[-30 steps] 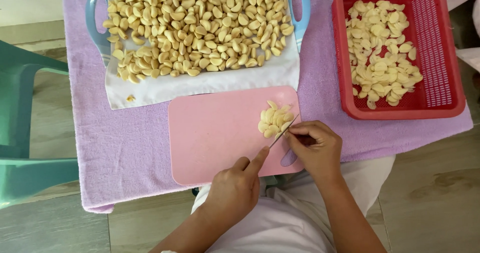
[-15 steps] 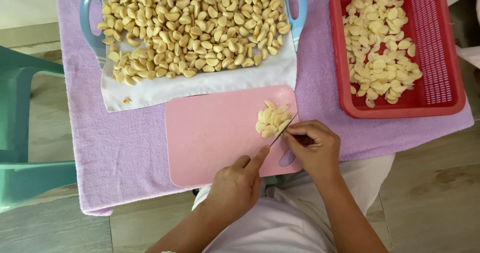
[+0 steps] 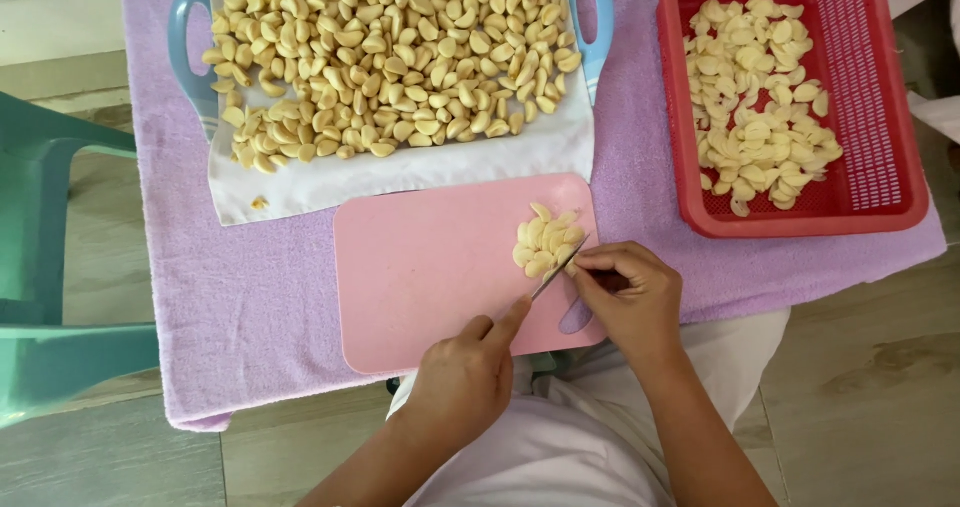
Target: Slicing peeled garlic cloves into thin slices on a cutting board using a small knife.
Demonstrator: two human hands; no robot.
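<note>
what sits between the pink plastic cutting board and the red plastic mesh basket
In the head view, only bare lilac towel lies between the pink plastic cutting board and the red plastic mesh basket.

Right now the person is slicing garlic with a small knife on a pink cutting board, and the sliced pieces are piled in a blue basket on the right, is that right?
Not quite: the basket holding the sliced pieces is red, not blue, as the head view shows. The rest holds: the right hand holds a small knife on the pink cutting board.

Knife handle [image 3: 606, 282] hidden inside right hand [image 3: 632, 295].
</note>
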